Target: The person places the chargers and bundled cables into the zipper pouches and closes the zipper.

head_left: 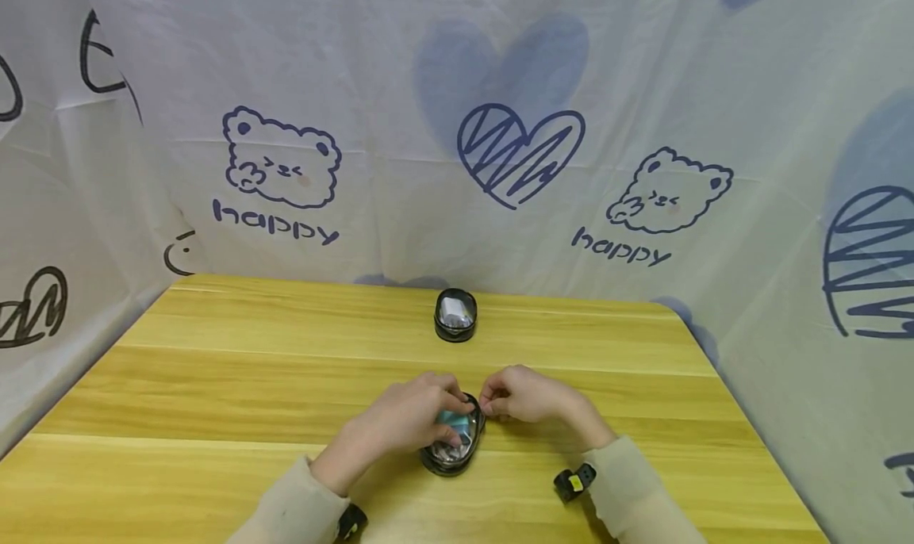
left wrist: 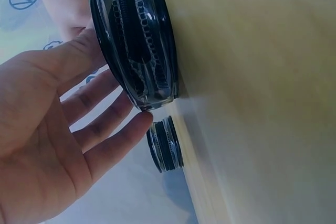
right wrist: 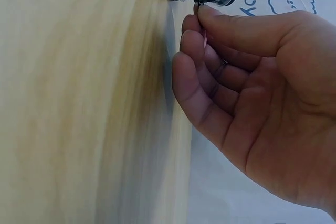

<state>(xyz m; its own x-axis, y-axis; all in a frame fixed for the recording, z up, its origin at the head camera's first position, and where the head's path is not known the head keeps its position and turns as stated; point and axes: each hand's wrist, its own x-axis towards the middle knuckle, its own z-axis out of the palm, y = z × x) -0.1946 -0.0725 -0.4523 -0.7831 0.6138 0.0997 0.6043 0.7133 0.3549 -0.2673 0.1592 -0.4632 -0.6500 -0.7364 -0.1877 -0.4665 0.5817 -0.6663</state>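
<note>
A small oval zip case (head_left: 446,462) with a clear top and black edging lies on the table, something teal showing inside it. My left hand (head_left: 410,417) grips it from above, thumb and fingers spread across its top and rim. At the case's right side my right hand (head_left: 524,395) pinches the zipper pull (right wrist: 198,8) between thumb and forefinger. The right wrist view shows the other fingers of that hand curled under. In the left wrist view the black zipper (left wrist: 126,19) runs along the case's side wall.
A second, similar clear-topped case (head_left: 455,314) stands farther back near the table's rear edge. The wooden table (head_left: 236,385) meets a white cloth backdrop (head_left: 385,116) printed with hearts and bears, which also hangs along both sides.
</note>
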